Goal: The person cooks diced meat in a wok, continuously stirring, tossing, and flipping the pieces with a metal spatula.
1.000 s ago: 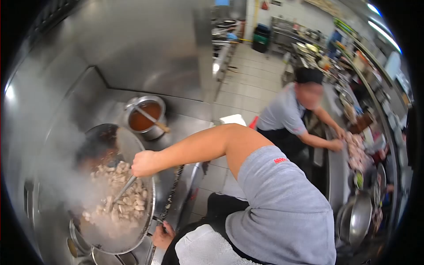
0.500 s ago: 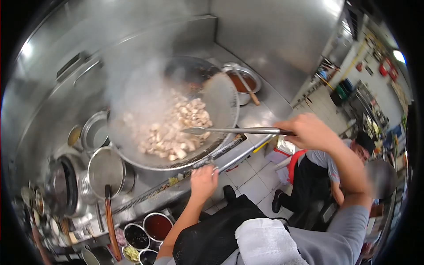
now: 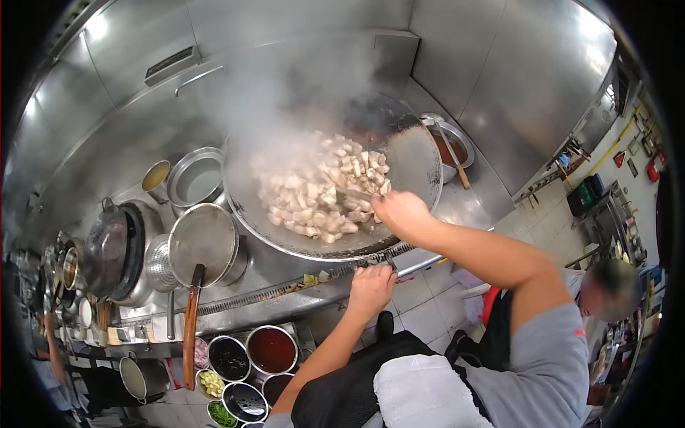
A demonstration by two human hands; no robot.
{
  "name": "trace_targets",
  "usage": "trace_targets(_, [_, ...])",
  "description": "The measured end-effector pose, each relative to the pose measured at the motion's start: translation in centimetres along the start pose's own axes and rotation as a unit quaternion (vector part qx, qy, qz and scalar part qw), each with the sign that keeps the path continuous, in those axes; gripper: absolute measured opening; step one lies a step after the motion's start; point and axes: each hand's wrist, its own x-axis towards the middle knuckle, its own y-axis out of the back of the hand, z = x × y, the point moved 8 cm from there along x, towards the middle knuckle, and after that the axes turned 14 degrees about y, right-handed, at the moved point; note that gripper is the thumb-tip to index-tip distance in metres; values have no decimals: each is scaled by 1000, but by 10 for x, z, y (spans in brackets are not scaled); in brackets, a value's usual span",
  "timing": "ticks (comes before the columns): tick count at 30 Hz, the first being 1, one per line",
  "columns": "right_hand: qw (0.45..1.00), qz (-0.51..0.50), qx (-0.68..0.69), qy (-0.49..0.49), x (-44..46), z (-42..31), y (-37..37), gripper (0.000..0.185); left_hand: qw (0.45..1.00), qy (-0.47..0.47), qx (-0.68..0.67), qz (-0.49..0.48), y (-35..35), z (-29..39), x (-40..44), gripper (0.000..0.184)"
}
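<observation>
A large wok on the stove holds many pale, chopped chunks of food, with steam rising off them. My right hand is closed round the handle of a long metal wok spatula, whose blade end is sunk among the chunks. The hand is over the wok's near side. At the stove's front edge my left hand is curled over the front rail, close below the wok's rim. Its fingertips are partly hidden.
A strainer with a wooden handle rests on a pot at the left. Below it are several sauce and ingredient containers. A bowl of reddish-brown liquid with a ladle stands behind right. Another person is at the right.
My right hand has moved forward and down over the wok, pushing the spatula into the chunks. The camera view has shifted. My left hand stays at the stove's front edge.
</observation>
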Motion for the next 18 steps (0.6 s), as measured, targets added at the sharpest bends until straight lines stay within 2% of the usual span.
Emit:
trace_targets(4, [997, 38, 21, -66, 54, 28, -59, 14, 1000, 1, 14, -11, 0, 7, -2, 18])
trace_targets(8, [991, 66, 70, -91, 31, 30, -69, 17, 999, 1, 38, -13, 1, 15, -5, 17])
trace_targets(12, [979, 66, 173, -90, -58, 25, -54, 23, 999, -5, 47, -16, 2, 15, -11, 17])
trace_targets(14, [979, -16, 162, -121, -110, 27, -32, 22, 1000, -15, 26, -10, 6, 17, -12, 17])
trace_targets(16, [966, 17, 212, -145, -160, 43, -15, 39, 1000, -19, 13, 1, 10, 17, -14, 18])
trace_targets(18, [973, 42, 195, -115, -198, 58, -4, 47, 1000, -24, 3, 6, 13, 13, -17, 19])
